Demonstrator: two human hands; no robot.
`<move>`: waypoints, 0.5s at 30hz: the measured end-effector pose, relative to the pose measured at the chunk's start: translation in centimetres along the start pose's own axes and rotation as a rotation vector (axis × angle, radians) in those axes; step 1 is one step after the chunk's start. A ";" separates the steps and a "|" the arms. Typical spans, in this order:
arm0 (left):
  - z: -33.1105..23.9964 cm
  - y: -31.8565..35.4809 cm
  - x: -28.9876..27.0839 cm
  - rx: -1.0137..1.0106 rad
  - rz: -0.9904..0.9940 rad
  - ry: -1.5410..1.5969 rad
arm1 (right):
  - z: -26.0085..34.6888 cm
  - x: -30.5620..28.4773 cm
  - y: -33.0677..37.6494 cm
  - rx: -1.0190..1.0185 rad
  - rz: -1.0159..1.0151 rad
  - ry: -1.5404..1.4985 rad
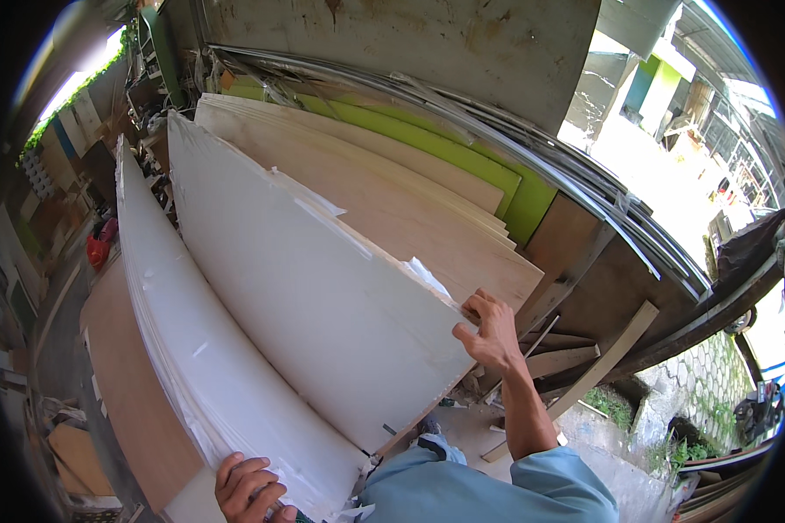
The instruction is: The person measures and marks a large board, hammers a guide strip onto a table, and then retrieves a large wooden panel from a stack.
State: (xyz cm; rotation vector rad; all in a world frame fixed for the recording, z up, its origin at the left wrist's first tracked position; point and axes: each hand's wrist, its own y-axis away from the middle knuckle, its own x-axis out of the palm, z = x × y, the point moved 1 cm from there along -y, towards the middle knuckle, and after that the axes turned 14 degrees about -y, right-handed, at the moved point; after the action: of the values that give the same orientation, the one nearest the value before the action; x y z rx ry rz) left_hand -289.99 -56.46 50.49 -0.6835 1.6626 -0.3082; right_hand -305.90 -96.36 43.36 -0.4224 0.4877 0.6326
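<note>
Stacked boards behind: white sheet (296, 296) runs long-axis upper-left to lower-right; right hand (490, 331) clasps its far corner, left hand (251, 490) curled on near stack (grip unclear).

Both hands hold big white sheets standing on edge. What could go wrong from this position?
The right hand grips only the top corner of the tilted white sheet, so it might slip or swing sideways. The left hand holds the thin edges of the white sheet stack, which may pinch or cut fingers. Loose wooden strips lie near the feet and may cause tripping.
</note>
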 end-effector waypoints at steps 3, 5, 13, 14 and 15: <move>-0.4 0.1 0.1 -0.055 -0.038 0.011 | 3.5 0.6 2.6 -0.061 0.140 -0.182; -0.2 0.6 0.2 -0.045 -0.038 -0.006 | 5.5 1.3 4.0 -0.107 0.243 -0.304; 0.2 0.2 0.4 0.028 -0.013 -0.037 | 8.8 5.5 8.5 -0.208 0.608 -0.877; 0.3 0.3 0.4 0.039 -0.013 -0.032 | 9.0 6.2 9.0 -0.200 0.661 -0.944; 0.4 0.3 0.3 0.051 -0.013 -0.027 | 9.3 6.8 9.4 -0.225 0.700 -0.983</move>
State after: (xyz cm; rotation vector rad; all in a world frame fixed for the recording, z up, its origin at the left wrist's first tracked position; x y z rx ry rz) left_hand -289.69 -56.32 49.96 -0.6579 1.6204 -0.3479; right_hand -304.42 -81.66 45.00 -0.0956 -0.4144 1.4671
